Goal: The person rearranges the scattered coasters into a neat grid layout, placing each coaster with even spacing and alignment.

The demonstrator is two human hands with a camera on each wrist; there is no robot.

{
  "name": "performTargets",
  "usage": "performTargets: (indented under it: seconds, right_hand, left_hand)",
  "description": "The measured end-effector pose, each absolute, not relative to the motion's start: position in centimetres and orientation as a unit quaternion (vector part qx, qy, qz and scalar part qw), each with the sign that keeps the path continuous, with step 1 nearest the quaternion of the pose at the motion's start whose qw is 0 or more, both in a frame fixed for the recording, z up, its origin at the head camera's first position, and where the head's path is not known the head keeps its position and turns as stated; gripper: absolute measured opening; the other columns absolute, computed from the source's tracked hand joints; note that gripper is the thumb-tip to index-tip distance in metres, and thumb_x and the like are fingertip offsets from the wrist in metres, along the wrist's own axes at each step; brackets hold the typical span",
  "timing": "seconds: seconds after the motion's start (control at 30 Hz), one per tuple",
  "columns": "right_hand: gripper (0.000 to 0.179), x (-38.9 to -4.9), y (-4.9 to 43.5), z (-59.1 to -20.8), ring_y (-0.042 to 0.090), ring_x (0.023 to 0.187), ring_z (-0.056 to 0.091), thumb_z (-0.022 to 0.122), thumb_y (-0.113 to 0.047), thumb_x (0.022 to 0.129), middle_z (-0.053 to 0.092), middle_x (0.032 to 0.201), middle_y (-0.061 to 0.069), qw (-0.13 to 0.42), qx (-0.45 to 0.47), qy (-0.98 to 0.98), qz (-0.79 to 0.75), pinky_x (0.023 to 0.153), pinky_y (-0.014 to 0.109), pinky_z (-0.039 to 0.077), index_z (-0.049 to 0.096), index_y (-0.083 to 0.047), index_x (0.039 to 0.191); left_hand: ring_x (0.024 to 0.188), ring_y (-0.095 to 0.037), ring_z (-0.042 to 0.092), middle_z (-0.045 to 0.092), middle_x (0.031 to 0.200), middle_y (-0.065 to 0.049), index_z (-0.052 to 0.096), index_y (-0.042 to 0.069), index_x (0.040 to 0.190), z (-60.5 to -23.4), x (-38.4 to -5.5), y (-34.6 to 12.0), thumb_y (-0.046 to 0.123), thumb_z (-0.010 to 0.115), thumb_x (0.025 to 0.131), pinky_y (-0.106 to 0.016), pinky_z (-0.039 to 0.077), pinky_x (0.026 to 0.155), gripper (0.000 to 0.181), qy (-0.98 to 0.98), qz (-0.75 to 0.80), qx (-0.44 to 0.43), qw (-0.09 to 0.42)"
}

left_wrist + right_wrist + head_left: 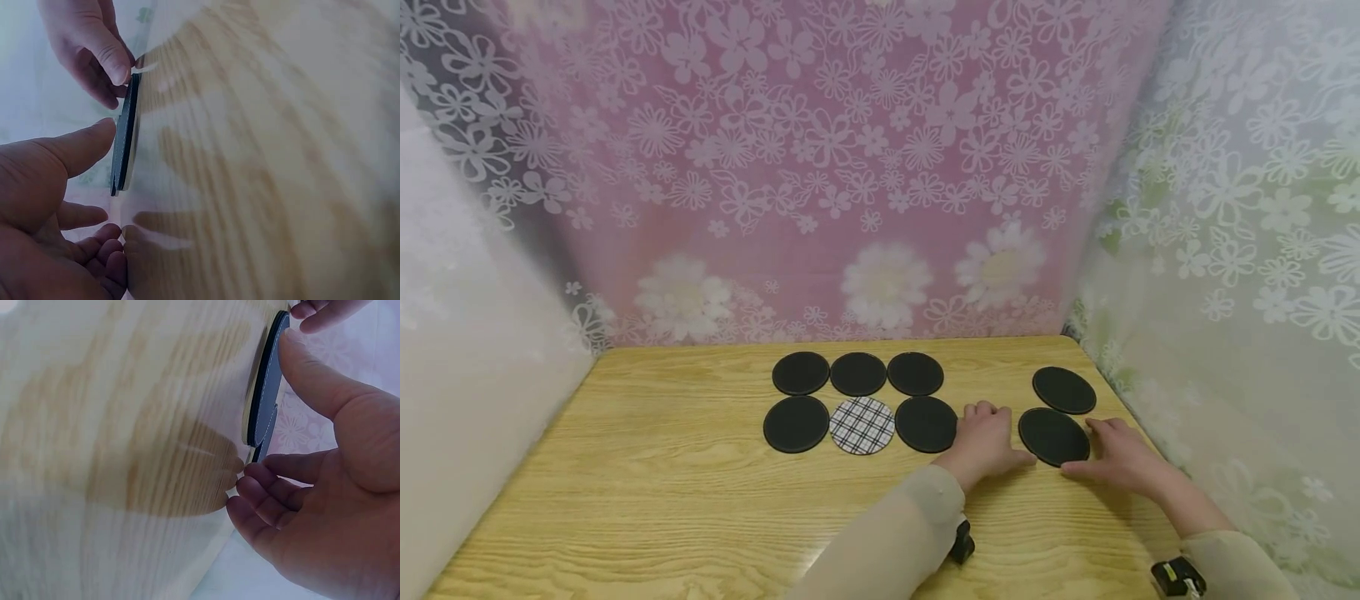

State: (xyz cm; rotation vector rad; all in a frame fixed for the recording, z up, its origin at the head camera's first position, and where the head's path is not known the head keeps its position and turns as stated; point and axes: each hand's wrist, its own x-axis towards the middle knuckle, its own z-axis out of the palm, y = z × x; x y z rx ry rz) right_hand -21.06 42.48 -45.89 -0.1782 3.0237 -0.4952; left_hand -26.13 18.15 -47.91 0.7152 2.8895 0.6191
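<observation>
In the head view, my right hand [1123,460] is at the right edge of a round black coaster [1054,437], with fingers and thumb spread about its rim. The right wrist view shows the thumb [312,372] at the rim of the stitched coaster [269,381] and the other fingers low by the table. My left hand [987,442] rests between this coaster and another black coaster [927,424], its thumb pointing toward the right one. It holds nothing, and its fingers curve loosely in the left wrist view. Behind the right coaster lies one more black coaster [1064,390].
To the left, coasters lie in two rows: black ones [801,372] at the back, and a plaid coaster [862,426] between two black ones in front. Floral cloths [880,167] stand around the wooden table [647,500]. A small black device [1178,577] is on the right wrist.
</observation>
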Motion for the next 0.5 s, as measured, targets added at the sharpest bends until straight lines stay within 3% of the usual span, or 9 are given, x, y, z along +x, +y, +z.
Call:
performTargets:
  seconds: [0.23,0.5]
  right_hand:
    - [0.101,-21.3,42.8,-46.2,0.069,0.121,0.052,0.094,-0.046,0.089,0.049,0.131,0.05,0.038,-0.056,0.986,-0.155,0.096,0.073,0.049,0.05,0.027,0.142]
    - [0.09,-21.3,42.6,-46.4,0.063,0.112,0.057,0.096,-0.039,0.086,0.055,0.121,0.044,0.02,-0.056,0.987,-0.152,0.094,0.071,0.051,0.057,0.025,0.135]
  left_hand:
    - [0.113,-0.019,0.044,0.055,0.122,0.0,0.074,0.023,0.124,-48.3,-26.5,19.4,0.066,0.087,0.089,-0.044,0.045,0.102,0.057,0.958,0.188,0.211,0.057]
    - [0.112,-0.019,0.044,0.055,0.124,0.001,0.075,0.027,0.128,-47.8,-26.1,20.1,0.062,0.09,0.088,-0.048,0.045,0.101,0.056,0.965,0.171,0.192,0.055]
